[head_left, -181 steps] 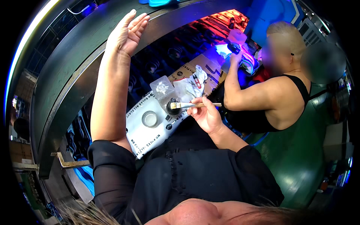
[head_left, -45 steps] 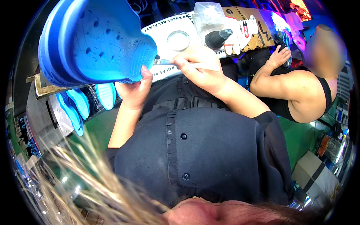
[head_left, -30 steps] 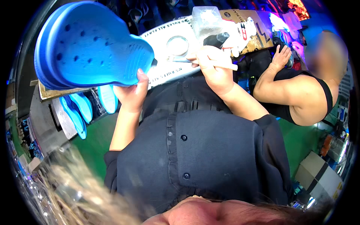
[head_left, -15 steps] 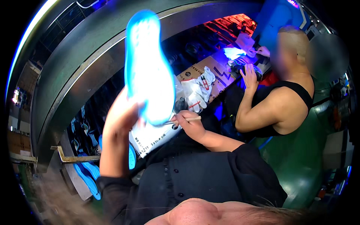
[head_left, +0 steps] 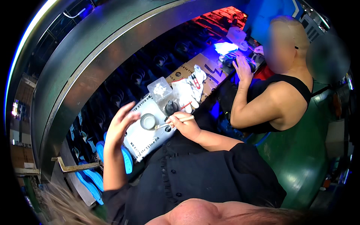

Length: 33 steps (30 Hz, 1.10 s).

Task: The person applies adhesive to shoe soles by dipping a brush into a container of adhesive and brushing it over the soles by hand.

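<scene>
— Across the left of the room curves a dark green frame (head_left: 71, 56); what lies opposite?
— A green floor (head_left: 292, 168) and a co-worker (head_left: 272, 101), past the table's right end.
— And the table (head_left: 142, 138)?
— Oblique, its long axis running from near left to far right: white covering at the left end, brown cardboard (head_left: 189, 66) toward the right. A clear box (head_left: 162, 96) stands at the far edge.
— The hands?
— Left hand (head_left: 125, 118): blurred, fingers spread, nothing visible in it, at the table's left edge. Right hand (head_left: 184, 125): fingers wrapped round a brush (head_left: 164, 125), at the near edge.
— The principal relation?
— A round cup (head_left: 148, 121) sits on the left end, between the hands. The brush slants, handle rightward, bristles by the cup's near-right rim; contact cannot be told. The left fingertips appear nearer the cup than the right, their height unclear.
</scene>
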{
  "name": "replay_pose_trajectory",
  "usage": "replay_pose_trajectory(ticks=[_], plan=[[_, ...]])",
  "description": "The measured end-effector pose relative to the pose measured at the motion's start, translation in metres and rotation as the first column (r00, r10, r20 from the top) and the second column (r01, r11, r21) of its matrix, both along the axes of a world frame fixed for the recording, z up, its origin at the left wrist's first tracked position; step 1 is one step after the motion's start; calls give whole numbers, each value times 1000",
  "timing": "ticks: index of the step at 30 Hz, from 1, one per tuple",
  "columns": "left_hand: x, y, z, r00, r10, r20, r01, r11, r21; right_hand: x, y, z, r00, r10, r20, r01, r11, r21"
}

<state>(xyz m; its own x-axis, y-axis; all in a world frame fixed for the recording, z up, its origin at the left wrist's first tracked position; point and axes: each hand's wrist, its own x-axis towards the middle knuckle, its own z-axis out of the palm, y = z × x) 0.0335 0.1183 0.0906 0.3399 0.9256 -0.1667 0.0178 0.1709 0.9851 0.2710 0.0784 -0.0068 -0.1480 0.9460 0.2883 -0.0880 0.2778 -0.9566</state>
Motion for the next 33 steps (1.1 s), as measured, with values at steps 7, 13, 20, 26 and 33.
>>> replay_pose_trajectory(ticks=[7, 13, 20, 26, 33], plan=[[-161, -123, -149, 71, 449, -891, -163, 886, 433, -21, 3, -6, 995, 90, -51, -94, 991, -93], [-144, -133, -169, -17, 347, -938, -277, 900, 338, -37, 2, -10, 988, 150, -30, -153, 979, -132], [-158, -123, -152, 47, 175, -984, -223, 962, 160, -39, -1, -15, 992, 125, 33, -118, 977, -177], [-183, -137, -174, 644, 666, -376, -741, 665, -93, -41, -8, -6, 996, 86, 15, -81, 973, -218], [-99, -139, -125, 562, 776, 287, -622, 625, -471, -50, -4, 1, 985, 170, -22, -171, 965, -201]])
